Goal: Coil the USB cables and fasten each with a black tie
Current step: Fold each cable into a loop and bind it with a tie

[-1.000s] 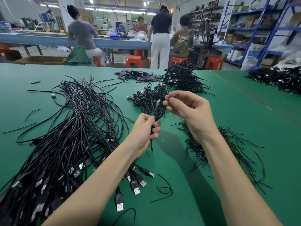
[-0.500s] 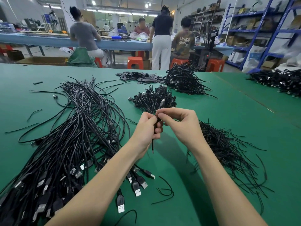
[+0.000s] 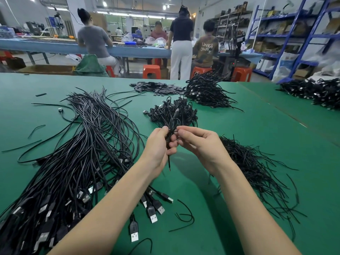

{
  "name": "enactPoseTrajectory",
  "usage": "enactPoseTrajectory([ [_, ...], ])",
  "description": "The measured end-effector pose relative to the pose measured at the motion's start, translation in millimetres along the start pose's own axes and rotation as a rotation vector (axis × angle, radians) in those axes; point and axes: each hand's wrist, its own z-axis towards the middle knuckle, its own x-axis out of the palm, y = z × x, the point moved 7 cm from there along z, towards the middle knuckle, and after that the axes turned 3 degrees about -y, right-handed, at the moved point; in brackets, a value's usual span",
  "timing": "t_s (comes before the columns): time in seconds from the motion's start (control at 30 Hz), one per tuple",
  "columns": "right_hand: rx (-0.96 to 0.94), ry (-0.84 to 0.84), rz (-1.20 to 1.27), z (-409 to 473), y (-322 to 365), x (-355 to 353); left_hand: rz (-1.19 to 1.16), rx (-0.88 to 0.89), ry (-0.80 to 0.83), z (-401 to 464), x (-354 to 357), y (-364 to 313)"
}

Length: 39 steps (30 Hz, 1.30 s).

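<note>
Head cam, looking down at both hands raised over green table (image 3: 257, 144). Left hand (image 3: 158, 144) curling fingers round coiled USB cable (image 3: 170, 134), gripping it upright; right hand (image 3: 200, 144) pinching black tie (image 3: 175, 131) at coil's waist w/ thumb and forefinger tip, other fingers curling loosely. Coil showing as thin black bundle, plug end sticking up, tail end (image 3: 168, 163) hanging below left palm. Lying just right of wrists: loose tie heap (image 3: 257, 172). Sprawling at left: uncoiled cables (image 3: 77, 153), USB plugs fanning toward near edge. Sitting beyond hands: finished coil pile (image 3: 173, 111), bigger pile (image 3: 207, 92) behind, flat black pieces (image 3: 156, 88) beside it. Working at far bench: several people, backs turned. Tie wrap itself mostly hiding behind fingers; can't tell if twisted.
</note>
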Motion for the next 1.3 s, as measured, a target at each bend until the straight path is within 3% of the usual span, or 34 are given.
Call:
enactPoseTrajectory([
  [0.2, 0.365, -0.052, 0.211, -3, -22, -4, -0.057, 0.001, 0.02, 0, 0, 0],
  [0.4, 0.484, -0.111, 0.354, -6, -26, -13, 0.038, 0.019, 0.237, -10, 14, -2],
  [0.6, 0.384, -0.026, 0.008, 1, -14, -31, 0.298, -0.019, 0.522, -20, 22, 3],
  [0.83, 0.252, 0.062, -0.367, -3, 7, -49, 0.669, 0.144, 0.7, -32, 28, 4],
  [0.93, 0.152, 0.114, -0.491, -5, 21, -45, 0.805, 0.206, 0.654, -30, 24, 5],
  [1.07, -0.131, 0.085, -0.748, -5, 46, -28, 0.862, 0.292, 0.405, -19, 14, 0],
  [1.3, -0.484, -0.041, -0.942, -13, 68, -1, 0.439, 0.16, 0.151, -6, 3, -11],
])
